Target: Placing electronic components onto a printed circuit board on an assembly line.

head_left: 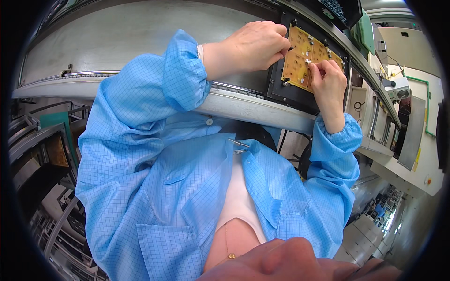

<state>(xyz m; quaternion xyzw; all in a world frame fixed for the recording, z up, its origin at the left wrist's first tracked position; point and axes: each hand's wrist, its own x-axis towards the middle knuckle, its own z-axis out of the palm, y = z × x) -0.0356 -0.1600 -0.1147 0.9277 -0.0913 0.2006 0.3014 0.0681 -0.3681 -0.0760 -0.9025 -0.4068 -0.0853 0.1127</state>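
Note:
A yellow circuit board panel (296,70) lies in a black fixture frame (274,86) at the upper right. Several small white parts stand on the panel. From the left, my left hand (260,47) reaches over the panel's left edge, thumb and fingers pinched together at a small dark piece I cannot name. My right hand (329,86) is over the panel's right part. Its thumb and forefinger close at a small white part (308,61) near the panel's middle. Both arms wear blue checked sleeves, and my fingers hide some of the board.
The fixture sits on a conveyor line with a metal front rail (248,107). A grey metal plate (131,37) stretches to the left. Beyond the fixture stands a black bin (335,11) of small loose parts, with a green tray (363,35) beside it.

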